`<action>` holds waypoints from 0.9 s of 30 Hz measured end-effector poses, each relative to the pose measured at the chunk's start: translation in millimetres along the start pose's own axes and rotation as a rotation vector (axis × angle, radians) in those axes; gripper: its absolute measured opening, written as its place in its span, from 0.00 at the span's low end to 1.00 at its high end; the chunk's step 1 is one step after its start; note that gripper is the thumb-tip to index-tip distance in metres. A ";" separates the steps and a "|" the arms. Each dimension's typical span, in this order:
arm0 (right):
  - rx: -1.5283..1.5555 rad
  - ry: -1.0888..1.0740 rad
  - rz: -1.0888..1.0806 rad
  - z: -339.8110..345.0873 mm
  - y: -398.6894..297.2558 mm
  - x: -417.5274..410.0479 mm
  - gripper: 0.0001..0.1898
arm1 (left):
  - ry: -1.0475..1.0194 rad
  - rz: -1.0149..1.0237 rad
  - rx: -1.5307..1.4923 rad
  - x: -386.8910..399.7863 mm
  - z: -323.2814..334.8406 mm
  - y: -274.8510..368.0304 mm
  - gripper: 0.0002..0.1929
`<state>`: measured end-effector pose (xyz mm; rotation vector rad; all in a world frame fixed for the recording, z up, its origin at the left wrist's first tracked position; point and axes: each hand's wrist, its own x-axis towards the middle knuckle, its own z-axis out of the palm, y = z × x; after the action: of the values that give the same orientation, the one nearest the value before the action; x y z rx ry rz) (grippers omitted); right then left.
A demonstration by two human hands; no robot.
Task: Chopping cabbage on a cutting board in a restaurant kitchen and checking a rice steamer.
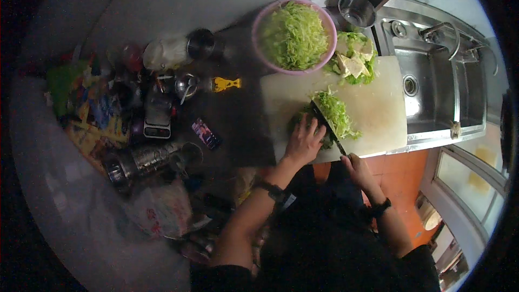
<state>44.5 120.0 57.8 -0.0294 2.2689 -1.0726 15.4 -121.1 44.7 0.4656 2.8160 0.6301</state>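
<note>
My right hand [359, 170] grips the handle of a kitchen knife [327, 123] at the near edge of a white cutting board [381, 105]. The blade slants away to the left, against a pile of shredded cabbage [335, 114] on its right side. Just left of the blade, my left hand [305, 140] presses down with bent, spread fingers on a shaded piece of cabbage [327, 142], mostly hidden beneath it. Cut cabbage chunks [353, 63] lie at the board's far edge. Behind the board, a pink-rimmed basin [259, 54] holds heaped shredded cabbage [299, 34].
A steel double sink [425, 105] adjoins the board's right side. A metal pot [357, 10] stands beyond the cabbage chunks. Leftward on the dark counter are a phone [206, 133], a yellow object [226, 84], a kitchen scale [157, 119] and a bowl with a spoon [186, 86].
</note>
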 end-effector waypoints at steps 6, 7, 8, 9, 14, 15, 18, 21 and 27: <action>0.112 0.069 0.088 30.7 64.1 16.1 0.19 | 0.055 0.025 -0.070 2.8 22.5 -1.1 0.28; 0.025 0.095 0.065 30.0 72.4 16.4 0.21 | 0.027 0.011 -0.071 2.6 17.7 -2.3 0.29; 0.005 0.021 0.112 8.7 40.4 10.2 0.21 | 0.000 -0.013 -0.070 -1.0 13.3 -5.6 0.30; -0.017 -0.053 0.153 -15.1 3.8 3.0 0.20 | -0.002 -0.035 -0.040 -6.4 10.8 -6.8 0.28; 0.063 -0.007 -0.036 -28.8 -13.4 -41.2 0.17 | 0.062 0.055 0.091 -2.4 10.4 -8.1 0.20; 0.087 0.009 -0.049 -23.7 -11.6 -47.0 0.17 | 0.058 0.058 0.102 -1.9 12.9 -9.6 0.20; 0.135 -0.009 0.010 -12.5 5.1 -52.3 0.16 | -0.017 0.015 0.121 -2.0 17.0 -6.9 0.20; 0.024 -0.078 0.107 -22.8 -22.6 -37.4 0.16 | -0.093 0.000 0.128 -0.8 16.6 -6.2 0.22; 0.046 0.056 0.035 20.1 10.5 7.8 0.20 | 0.062 0.020 0.009 -0.5 6.6 -5.0 0.27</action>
<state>51.6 111.1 36.7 0.0599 2.2848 -1.1196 16.4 -123.1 36.7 0.4842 2.8772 0.6470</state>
